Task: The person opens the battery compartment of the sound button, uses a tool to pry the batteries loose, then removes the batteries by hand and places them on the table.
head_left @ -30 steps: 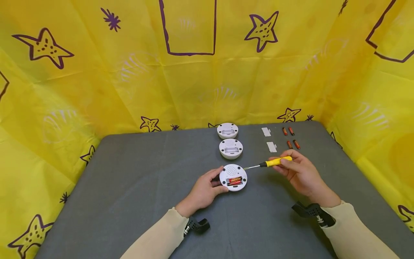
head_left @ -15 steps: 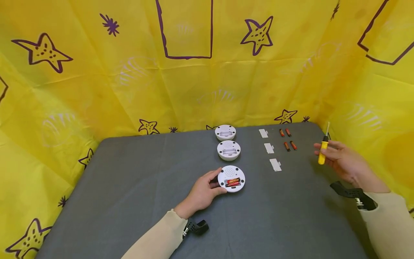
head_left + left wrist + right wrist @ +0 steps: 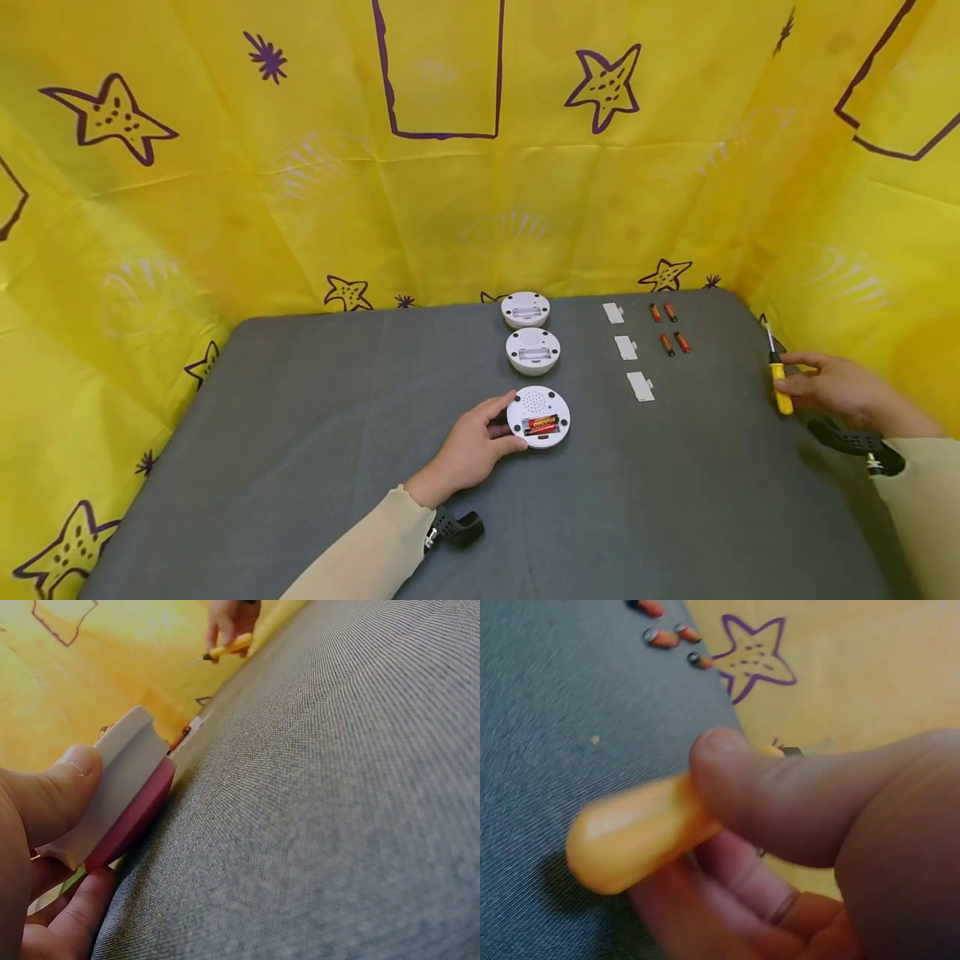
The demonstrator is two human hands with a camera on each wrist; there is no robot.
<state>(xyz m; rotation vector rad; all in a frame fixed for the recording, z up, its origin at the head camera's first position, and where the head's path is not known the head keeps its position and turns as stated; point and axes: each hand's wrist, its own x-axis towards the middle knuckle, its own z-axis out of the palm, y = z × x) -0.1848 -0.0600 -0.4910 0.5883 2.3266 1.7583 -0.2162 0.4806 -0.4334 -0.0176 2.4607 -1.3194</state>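
Note:
My left hand (image 3: 467,444) grips the rim of a round white device (image 3: 551,400), thumb on one side and fingers on the other. Its underside faces up, and two red batteries (image 3: 542,425) lie in its uncovered compartment. In the left wrist view the device (image 3: 124,765) shows a pink lower part near the cloth. Far to the right, my right hand (image 3: 847,387) pinches a screwdriver (image 3: 782,392) by its yellow handle, the shaft pointing away from me. The right wrist view shows thumb and fingers round the handle (image 3: 630,832), low over the cloth.
Two similar white devices (image 3: 533,352) stand behind, compartments bare. Three white battery covers (image 3: 640,387) lie in a column to their right. Several red batteries (image 3: 667,344) lie beyond. A grey cloth (image 3: 300,433) covers the table, with yellow printed curtains (image 3: 450,208) around it.
My right hand has carried the screwdriver from beside the held device to the table's right side, lower now than half a second ago. The left hand keeps its grip in place.

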